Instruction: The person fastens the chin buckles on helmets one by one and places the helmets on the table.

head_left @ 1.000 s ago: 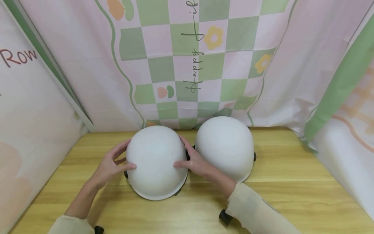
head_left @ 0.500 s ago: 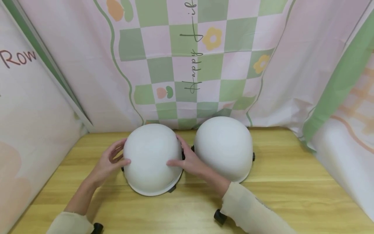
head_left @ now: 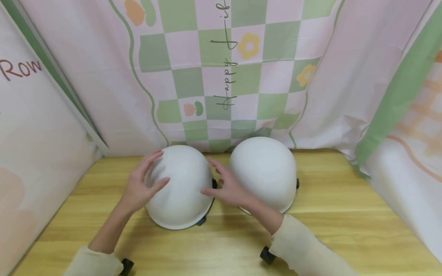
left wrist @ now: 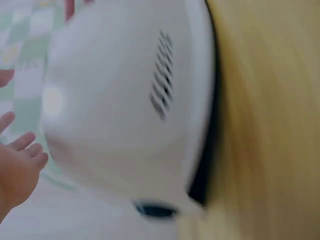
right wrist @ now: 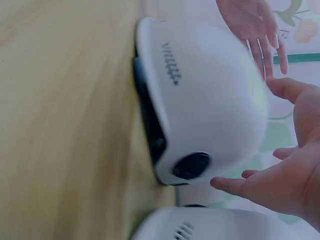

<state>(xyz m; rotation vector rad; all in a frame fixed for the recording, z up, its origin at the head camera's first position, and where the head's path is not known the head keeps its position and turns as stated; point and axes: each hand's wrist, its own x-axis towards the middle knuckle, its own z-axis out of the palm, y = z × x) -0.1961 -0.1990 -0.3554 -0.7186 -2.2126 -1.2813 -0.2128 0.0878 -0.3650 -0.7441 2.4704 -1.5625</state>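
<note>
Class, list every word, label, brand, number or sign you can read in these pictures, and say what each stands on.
"Row": on the pale left cloth, near the head view's left edge.
"Happy": sideways on the checked backdrop; the word after it is cut off by the top edge.
Too small to read: a dark mark on the right sleeve.
No lettering can be made out on the left helmet or right helmet.
</note>
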